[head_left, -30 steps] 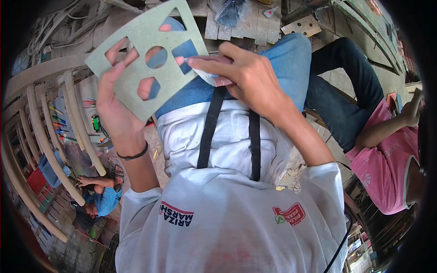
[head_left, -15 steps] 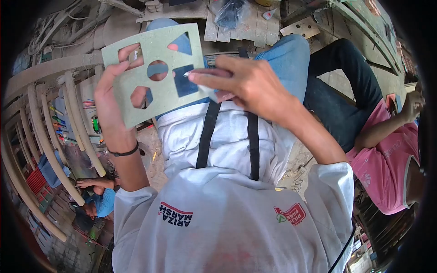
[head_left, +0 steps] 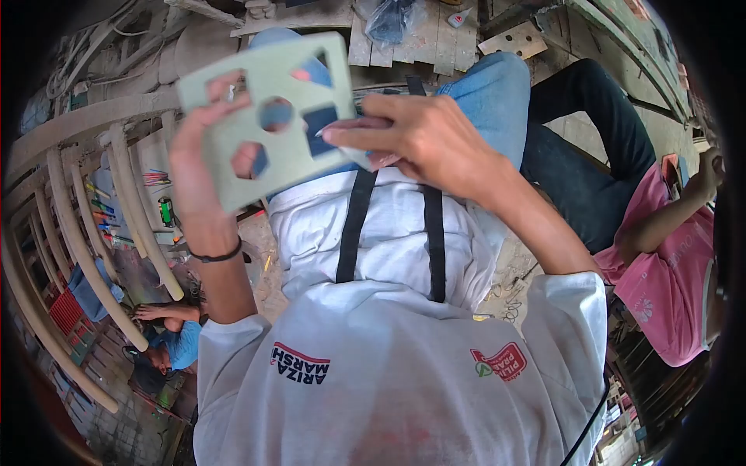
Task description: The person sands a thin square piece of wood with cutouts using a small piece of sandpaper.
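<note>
A thin pale-green board (head_left: 268, 84) with several cut-out shapes, among them a circle, a square and a hexagon, is held up over my lap. My left hand (head_left: 198, 144) is closed on its left side, with fingers showing through the upper left opening. At the board's right side, my right hand (head_left: 435, 140) pinches a small folded whitish piece of sheet (head_left: 359, 158). Its fingertips overlap the square opening, where a small bright tip shows. What the sheet is made of I cannot tell.
A curved wooden slatted frame (head_left: 116, 167) stands at left. At right sits a person in a pink shirt (head_left: 660, 287); another in a blue shirt (head_left: 180, 346) is at lower left. Wooden boards (head_left: 435, 46) with a plastic bag (head_left: 391, 22) lie ahead.
The board and my left hand have shifted slightly right and look blurred. My right hand stays nearly in place, still pinching the folded sheet.
</note>
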Demonstrator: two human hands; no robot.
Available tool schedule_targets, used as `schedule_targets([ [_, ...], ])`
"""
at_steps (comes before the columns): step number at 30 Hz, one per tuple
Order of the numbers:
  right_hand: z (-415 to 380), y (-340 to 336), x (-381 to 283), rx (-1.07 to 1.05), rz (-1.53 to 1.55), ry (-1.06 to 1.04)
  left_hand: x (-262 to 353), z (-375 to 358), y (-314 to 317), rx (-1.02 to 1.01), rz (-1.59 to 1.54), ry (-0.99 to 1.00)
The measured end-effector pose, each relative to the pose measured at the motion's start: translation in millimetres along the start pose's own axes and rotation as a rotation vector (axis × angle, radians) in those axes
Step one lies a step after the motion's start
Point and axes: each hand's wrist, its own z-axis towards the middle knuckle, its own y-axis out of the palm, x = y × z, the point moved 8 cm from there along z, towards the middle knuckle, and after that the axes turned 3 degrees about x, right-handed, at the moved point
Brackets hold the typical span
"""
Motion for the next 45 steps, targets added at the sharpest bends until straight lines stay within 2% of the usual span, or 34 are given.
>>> schedule_targets([
  [3, -0.1, 4.5, 13.0, 0.001, -0.008, 0.053, -15.0, 4.3, -3.8, 0.035, -0.023, -0.032],
  [4, 0.8, 2.7, 11.4, 0.027, 0.036, 0.057, -7.0, 0.3, -1.3, 0.098, 0.011, 0.048],
  [5, -1.3, 5.2, 7.1, 0.026, 0.038, 0.063, -8.7, -6.0, 3.7, 0.096, 0.013, 0.042],
  [7, -16.7, 27.8, 29.9, 0.043, 0.767, 0.614, 2.1, -17.9, 9.4, 0.073, -0.099, 0.204],
  [8, -20.6, 37.7, 26.0, 0.06, 1.034, 0.771, -0.2, -20.2, 9.0, 0.072, -0.097, 0.213],
  [9, -19.1, 39.1, 22.8, 0.062, 1.036, 0.769, -1.7, -24.6, 9.5, 0.042, -0.004, 0.291],
  [11, -31.7, 69.4, 11.1, 0.13, 1.819, 1.181, -7.6, -26.9, 8.1, 0.0, 0.098, 0.357],
  [13, -23.3, 68.0, 6.8, 0.218, 1.897, 1.162, -2.7, -34.7, 19.5, -0.12, 0.214, 0.533],
  [14, -18.3, 66.1, 8.0, 0.264, 1.965, 1.133, 0.5, -39.4, 23.9, -0.112, 0.289, 0.593],
  [16, -9.9, 67.3, 10.6, 0.307, 2.109, 1.094, -1.5, -42.1, 21.5, -0.109, 0.294, 0.603],
  [19, -19.0, 59.4, 10.1, 0.425, 2.021, 1.172, -16.1, -50.2, 28.4, -0.07, 0.315, 0.612],
  [21, -15.2, 56.5, 1.8, 0.439, 1.996, 1.163, -21.1, -52.8, 25.6, -0.03, 0.332, 0.606],
  [23, -11.4, 56.1, -2.3, 0.388, 1.832, 1.174, -13.0, -49.9, 31.0, -0.027, 0.38, 0.634],
  [27, -4.2, 54.1, 22.5, 0.454, 1.824, 1.161, -2.6, -53.0, 30.8, 0.016, 0.448, 0.69],
  [28, -8.1, 54.0, 19.6, 0.476, 1.743, 1.223, -5.1, -54.5, 30.8, 0.029, 0.459, 0.701],
  [32, 2.7, 47.1, 1.5, 0.443, 1.573, 1.063, -6.8, -53.2, 28.2, 0.032, 0.511, 0.705],
  [35, 2.8, 45.5, 22.2, 0.477, 1.564, 1.149, -2.8, -51.8, 34.7, 0.008, 0.485, 0.711],
  [37, 4.6, 48.5, 17.4, 0.466, 1.585, 1.143, 0.4, -56.7, 43.5, 0.009, 0.662, 0.862],
  [38, 8.5, 46.4, 9.1, 0.451, 1.538, 1.075, 3.8, -58.2, 46.9, 0.012, 0.691, 0.862],
  [39, 9.8, 46.2, 2.5, 0.435, 1.493, 1.017, 1.7, -58.3, 45.3, 0.007, 0.691, 0.851],
  [41, 12.1, 45.4, 8.2, 0.413, 1.454, 1.007, -4.7, -47.9, 32.2, 0.054, 0.603, 0.69],
  [43, 10.7, 50.6, 19.7, 0.481, 1.58, 1.069, -5.8, -51.5, 34.1, 0.055, 0.547, 0.72],
  [45, 9.8, 45.9, 8.5, 0.469, 1.539, 1.063, 0.4, -54.8, 44.1, 0.023, 0.651, 0.844],
])
